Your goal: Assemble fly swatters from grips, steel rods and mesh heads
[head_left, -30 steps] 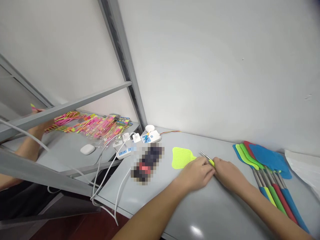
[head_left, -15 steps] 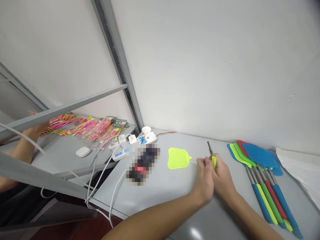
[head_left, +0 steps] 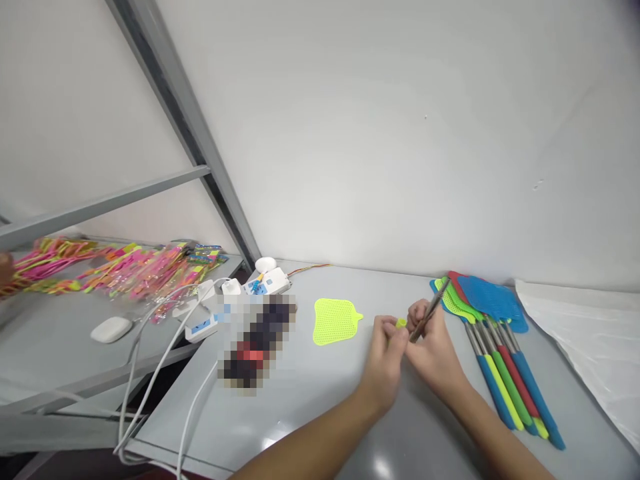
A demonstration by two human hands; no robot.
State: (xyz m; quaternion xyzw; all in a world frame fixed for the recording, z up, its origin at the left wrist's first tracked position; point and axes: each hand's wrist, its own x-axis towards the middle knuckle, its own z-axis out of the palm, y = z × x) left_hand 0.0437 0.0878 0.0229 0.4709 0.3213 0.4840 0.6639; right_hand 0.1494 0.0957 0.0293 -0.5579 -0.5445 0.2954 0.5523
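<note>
My left hand (head_left: pixel 385 363) pinches a yellow-green handle sleeve (head_left: pixel 401 323), whose open end pokes up past the thumb; the rest is hidden by the fingers. Close beside it, my right hand (head_left: pixel 434 347) is closed around a thin metal rod (head_left: pixel 433 310) that slants up to the right. Rod and sleeve are apart. Flat on the table to the left of my hands lies a yellow-green perforated fly swatter head (head_left: pixel 336 321) with a short stub. On my right, several fly swatters (head_left: pixel 505 363) in blue, green, yellow and red lie side by side.
A blurred-out dark and red object (head_left: pixel 257 347) lies left on the table (head_left: pixel 300 407). Behind it are power strips (head_left: pixel 203 328) with white cables. Past the metal rack post (head_left: pixel 200 133), colourful packaged items (head_left: pixel 150 267) are piled near another person's hand (head_left: pixel 6 270). White sheeting (head_left: pixel 575 340) lies far right.
The metal rod has come out of the yellow-green sleeve and is now in my right hand alone, while my left hand keeps the sleeve. The view has swung to the right.
</note>
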